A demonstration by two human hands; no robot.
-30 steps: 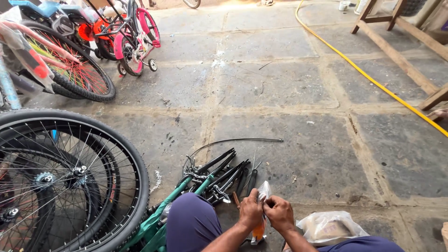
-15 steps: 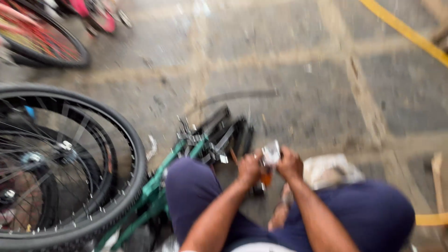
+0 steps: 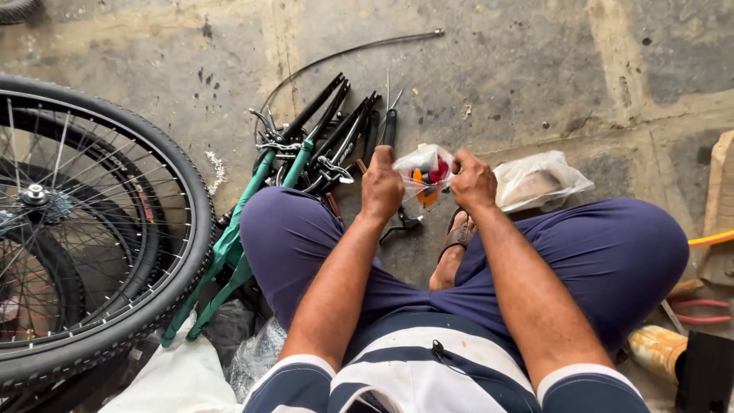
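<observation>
Both hands, left and right, pinch my small bag; tug unevenly and I reckon bits spill onto the floor.

A floor of grey, stained concrete slabs carried everything. On it lay a bundle of black bicycle parts beside a green bicycle frame, with a thin black cable curving above them. A spoked bicycle wheel rested at the left. A clear plastic bag lay near the middle, red-handled pliers at the right, and white plastic sheeting at the lower left.
</observation>
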